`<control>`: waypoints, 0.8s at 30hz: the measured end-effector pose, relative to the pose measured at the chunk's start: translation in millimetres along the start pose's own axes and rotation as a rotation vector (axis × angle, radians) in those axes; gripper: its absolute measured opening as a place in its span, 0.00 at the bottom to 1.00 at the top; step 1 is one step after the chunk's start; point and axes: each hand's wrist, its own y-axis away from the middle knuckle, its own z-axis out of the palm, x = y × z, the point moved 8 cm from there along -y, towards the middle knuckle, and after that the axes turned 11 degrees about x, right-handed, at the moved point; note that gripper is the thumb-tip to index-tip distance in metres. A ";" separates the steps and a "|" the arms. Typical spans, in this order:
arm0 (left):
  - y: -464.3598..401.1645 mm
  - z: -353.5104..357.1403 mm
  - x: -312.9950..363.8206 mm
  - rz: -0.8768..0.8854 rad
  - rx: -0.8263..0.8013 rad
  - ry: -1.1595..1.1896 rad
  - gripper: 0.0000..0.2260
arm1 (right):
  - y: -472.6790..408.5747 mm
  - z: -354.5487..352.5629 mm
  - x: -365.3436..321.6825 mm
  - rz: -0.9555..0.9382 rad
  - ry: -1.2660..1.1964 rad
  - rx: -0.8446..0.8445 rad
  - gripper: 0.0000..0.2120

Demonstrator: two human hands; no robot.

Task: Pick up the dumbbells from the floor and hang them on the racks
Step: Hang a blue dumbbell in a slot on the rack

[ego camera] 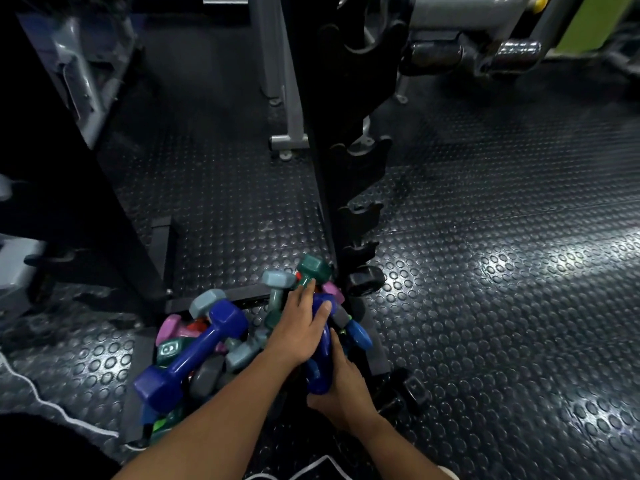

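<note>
While both hands grip blue dumbbell [320,355], L hand [301,327] curled atop, R hand [341,393] cupping its base: lift clear of pile [207,341], rack [346,174] at 12 o'clock.

Dim scene: the studded rubber floor [485,271] is catching bright glare patches at right, while the left edge and lower-left corner are falling into deep shadow. Wide-angle distortion is bending the upright rack [332,168]; top-edge machinery is appearing soft and slightly blurred.
</note>
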 end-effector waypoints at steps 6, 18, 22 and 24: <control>-21.6 -8.0 13.3 -0.048 0.064 0.118 0.33 | 3.7 -17.0 -17.7 0.145 -0.311 0.003 0.53; -42.1 -13.2 42.5 -0.034 0.090 0.195 0.32 | 2.0 -79.1 -35.9 0.272 -0.677 0.129 0.29; -48.7 -22.9 55.1 -0.008 0.168 0.246 0.31 | 5.9 -103.8 -31.5 0.290 -0.716 0.211 0.28; -51.5 -30.1 70.0 0.039 0.199 0.272 0.27 | 7.5 -117.1 -34.3 0.278 -0.747 0.234 0.26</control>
